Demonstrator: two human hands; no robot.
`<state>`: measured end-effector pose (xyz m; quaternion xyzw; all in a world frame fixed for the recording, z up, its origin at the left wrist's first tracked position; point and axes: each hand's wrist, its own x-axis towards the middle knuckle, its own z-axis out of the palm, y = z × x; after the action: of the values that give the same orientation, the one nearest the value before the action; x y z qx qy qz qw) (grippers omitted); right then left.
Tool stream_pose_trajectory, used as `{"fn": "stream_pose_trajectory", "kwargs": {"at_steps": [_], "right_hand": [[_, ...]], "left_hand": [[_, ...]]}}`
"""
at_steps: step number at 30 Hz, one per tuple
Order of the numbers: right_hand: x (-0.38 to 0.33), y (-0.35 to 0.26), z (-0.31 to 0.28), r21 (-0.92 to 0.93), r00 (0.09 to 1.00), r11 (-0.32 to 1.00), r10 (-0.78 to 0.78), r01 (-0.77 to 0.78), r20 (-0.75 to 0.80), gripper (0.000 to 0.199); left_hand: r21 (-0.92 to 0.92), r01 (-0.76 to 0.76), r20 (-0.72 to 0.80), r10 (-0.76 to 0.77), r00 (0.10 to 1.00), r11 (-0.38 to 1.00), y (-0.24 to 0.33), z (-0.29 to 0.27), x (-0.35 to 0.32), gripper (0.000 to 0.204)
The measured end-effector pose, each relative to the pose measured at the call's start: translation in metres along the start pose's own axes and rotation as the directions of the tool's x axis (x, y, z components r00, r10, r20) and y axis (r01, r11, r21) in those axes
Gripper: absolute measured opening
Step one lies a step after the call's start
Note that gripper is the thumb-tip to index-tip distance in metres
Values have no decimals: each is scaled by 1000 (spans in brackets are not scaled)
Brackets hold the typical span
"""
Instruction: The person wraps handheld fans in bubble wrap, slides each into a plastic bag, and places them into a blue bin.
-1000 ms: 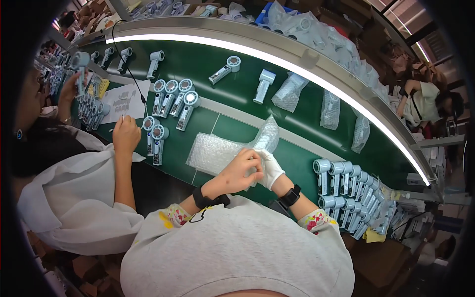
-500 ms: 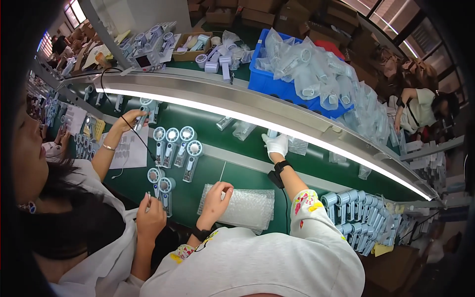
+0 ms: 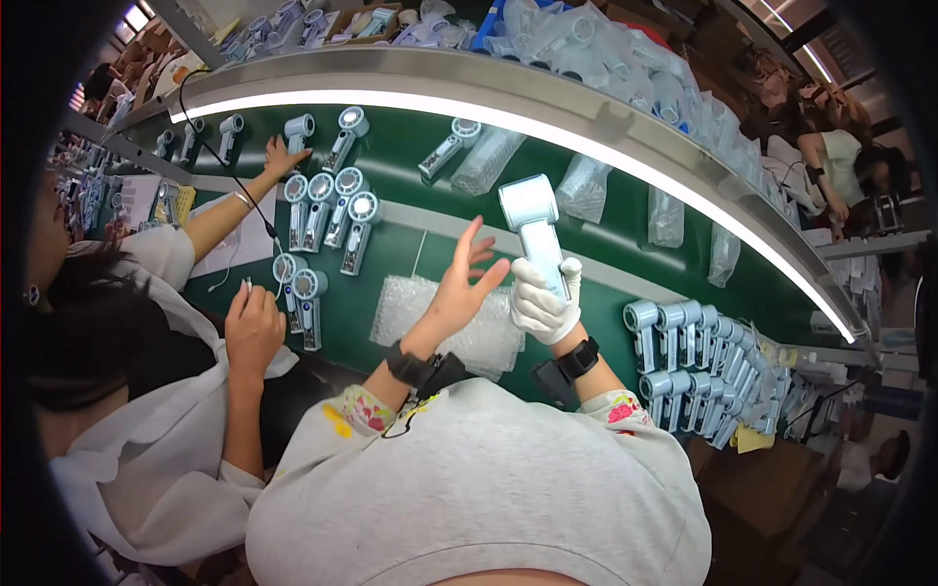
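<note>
A pale blue handheld fan (image 3: 531, 210) stands upright in my right hand (image 3: 545, 305), which wears a white glove and is closed round its handle. Just left of the fan, my bare left hand (image 3: 462, 278) is held up, fingers spread, with nothing in it. Below that hand a stack of bubble wrap bags (image 3: 449, 332) lies on the green bench. Several more fans (image 3: 337, 210) lie left of the bags. On the green strip behind lie a loose fan (image 3: 449, 149) and several wrapped ones, such as the bubble-wrapped fan (image 3: 586, 188).
At my left a co-worker's hand (image 3: 285, 158) touches a fan on the strip; their other hand (image 3: 254, 325) holds a thin cable. A lit tube lamp (image 3: 469, 109) crosses above the bench. Rows of fans (image 3: 684, 337) stand at the right. Bagged fans (image 3: 625, 63) heap above.
My right hand has come back from the strip toward me with a fan. My left hand has risen rightward and spread its fingers. The co-worker's hand has reached farther along the strip.
</note>
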<state>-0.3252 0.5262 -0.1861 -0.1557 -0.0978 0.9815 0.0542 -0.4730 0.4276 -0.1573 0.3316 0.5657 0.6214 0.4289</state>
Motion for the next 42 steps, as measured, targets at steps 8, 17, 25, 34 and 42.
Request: {"fn": "stream_pose_trajectory", "kwargs": {"at_steps": [8, 17, 25, 34, 42], "right_hand": [[-70, 24, 79, -579, 939, 795, -313, 178, -141, 28], [-104, 2, 48, -901, 471, -407, -830, -148, 297, 29], [-111, -11, 30, -928, 692, 168, -625, -333, -362, 31], [-51, 51, -62, -848, 887, 482, -264, -219, -379, 29], [-20, 65, -56, -578, 835, -608, -457, -544, -306, 17]], "left_hand": [[-219, -107, 174, 147, 974, 970, 34, 50, -5, 62], [745, -95, 92, 39, 995, 661, -126, 19, -79, 34], [680, 161, -79, -147, 986, 715, -141, 7, -61, 23], [29, 513, -11, -513, 858, 858, -132, -25, -48, 23], [238, 216, -288, -144, 947, 947, -101, 3, -46, 18]]}}
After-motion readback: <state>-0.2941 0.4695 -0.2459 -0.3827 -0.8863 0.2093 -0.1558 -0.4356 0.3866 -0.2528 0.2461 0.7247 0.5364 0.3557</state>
